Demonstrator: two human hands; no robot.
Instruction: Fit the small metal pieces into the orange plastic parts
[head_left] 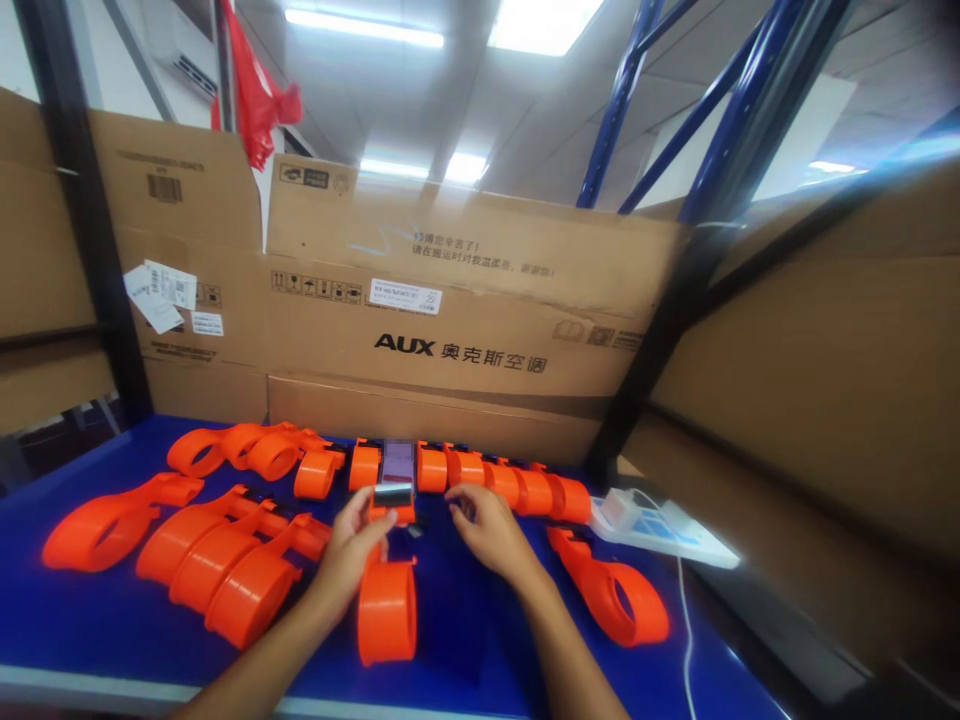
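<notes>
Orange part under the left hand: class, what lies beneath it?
The orange part lies on the blue table. The left hand grips its upper end, hiding that end's details. The right hand rests beside it, fingers curled; anything held is hidden.

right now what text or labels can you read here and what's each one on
"AUX" followed by Chinese characters "奥克斯空调": printed in black on the large cardboard box behind the blue table.
Two lines of Chinese print higher on that same box: too blurred to quote reliably.
White sticker on that box: too small to read.
Barcode and white labels on the left cardboard box: unreadable.
Orange plastic parts: no text visible.
</notes>
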